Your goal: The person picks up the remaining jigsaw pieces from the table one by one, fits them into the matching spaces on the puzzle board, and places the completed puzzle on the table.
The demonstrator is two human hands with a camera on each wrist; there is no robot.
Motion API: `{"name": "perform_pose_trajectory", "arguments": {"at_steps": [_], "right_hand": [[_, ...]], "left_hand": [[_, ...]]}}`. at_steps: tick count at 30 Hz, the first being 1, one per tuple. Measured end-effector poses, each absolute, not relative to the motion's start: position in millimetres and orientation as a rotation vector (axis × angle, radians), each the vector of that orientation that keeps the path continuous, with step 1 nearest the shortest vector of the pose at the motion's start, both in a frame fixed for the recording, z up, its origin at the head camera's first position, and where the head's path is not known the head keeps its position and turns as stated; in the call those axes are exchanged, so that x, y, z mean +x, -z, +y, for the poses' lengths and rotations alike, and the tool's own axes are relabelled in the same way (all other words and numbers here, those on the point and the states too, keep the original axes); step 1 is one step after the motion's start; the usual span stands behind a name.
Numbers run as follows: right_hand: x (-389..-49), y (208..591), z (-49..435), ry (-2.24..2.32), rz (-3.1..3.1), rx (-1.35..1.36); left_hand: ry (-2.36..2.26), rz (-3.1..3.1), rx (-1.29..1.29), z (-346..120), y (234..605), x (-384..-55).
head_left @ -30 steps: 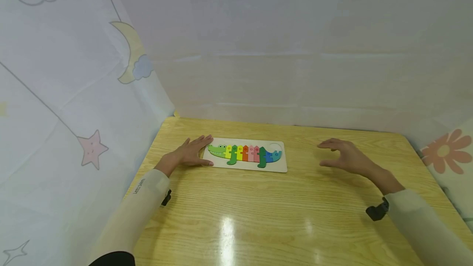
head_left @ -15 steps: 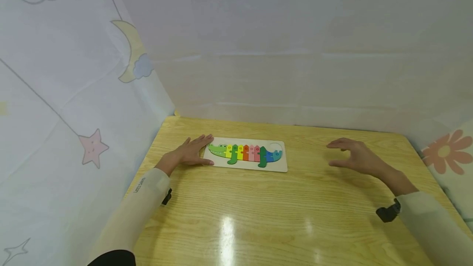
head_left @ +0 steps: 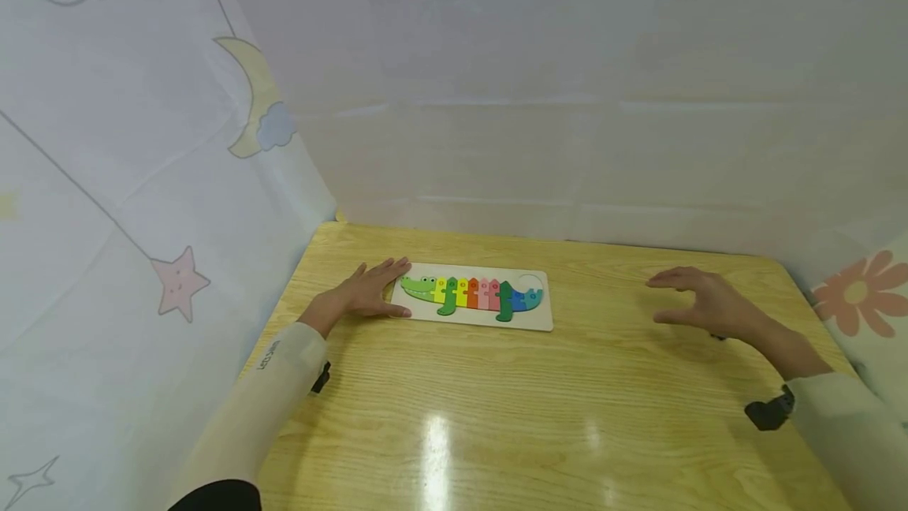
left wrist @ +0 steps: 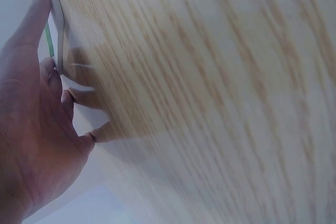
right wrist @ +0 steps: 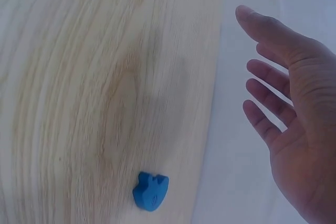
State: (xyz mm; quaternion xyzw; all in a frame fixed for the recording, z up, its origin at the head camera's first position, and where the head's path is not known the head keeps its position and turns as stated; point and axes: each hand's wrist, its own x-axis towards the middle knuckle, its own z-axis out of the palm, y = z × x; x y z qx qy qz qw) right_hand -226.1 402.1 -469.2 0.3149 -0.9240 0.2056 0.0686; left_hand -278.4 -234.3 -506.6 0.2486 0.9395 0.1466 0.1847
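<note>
A wooden puzzle board (head_left: 489, 273) with a colourful crocodile (head_left: 472, 294) lies flat on the table. Its left end sits under my left hand (head_left: 365, 294), fingers spread, thumb and fingertips touching the board's corners. A bare outline shows at the tail tip on the right. My right hand (head_left: 702, 302) hovers over the table to the right, thumb apart from the fingers, nothing between them. A loose blue puzzle piece (right wrist: 150, 191) lies on the table in the right wrist view. In the head view only a sliver of it peeks out under the right hand.
The wooden table (head_left: 496, 400) has its back edge against a pale hanging sheet (head_left: 496, 140). Another sheet printed with a moon and a star (head_left: 180, 282) closes the left side. A flower print (head_left: 858, 294) shows on the right.
My right hand has moved right, away from the board, and a bit of the blue piece has come into sight below it. The left hand and board have stayed in place.
</note>
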Motion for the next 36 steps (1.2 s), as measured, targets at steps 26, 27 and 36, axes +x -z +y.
{"name": "perform_pose_trajectory", "arguments": {"at_steps": [26, 27, 36], "right_hand": [[-217.3, 469.1, 456.7, -0.593, -2.931, 0.778], [-216.8, 469.6, 458.6, -0.588, -2.940, 0.776], [-212.1, 474.8, 475.2, -0.615, -2.964, 0.783]], "left_hand": [[-0.413, 2.644, 0.690, -234.1, 503.6, -276.1], [-0.415, 2.645, 0.689, -234.1, 503.3, -276.1], [-0.413, 2.647, 0.701, -234.0, 504.0, -277.6]]}}
